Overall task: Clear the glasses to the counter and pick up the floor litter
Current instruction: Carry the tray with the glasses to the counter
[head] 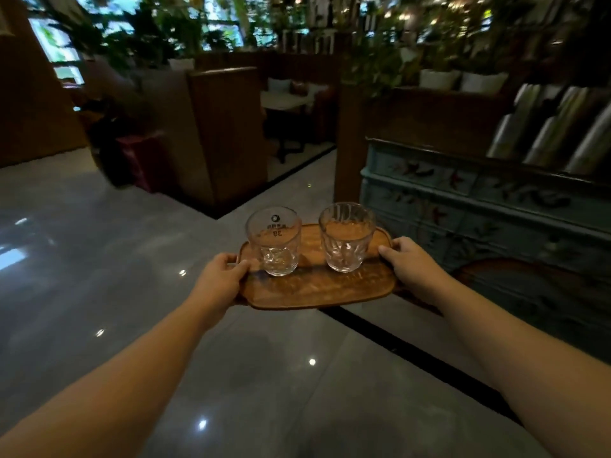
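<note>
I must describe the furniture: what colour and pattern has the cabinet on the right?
Pale blue-green cabinet, painted with dark leafy, floral motifs; head view.

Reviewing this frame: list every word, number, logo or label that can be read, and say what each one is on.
"39": printed on the left glass, seen through the glass, under a round dark logo.
A short line of small characters between that logo and the number: too small and blurred to read.
Right glass: no print visible.
Tray, painted cabinet and the room behind: no readable text.
</note>
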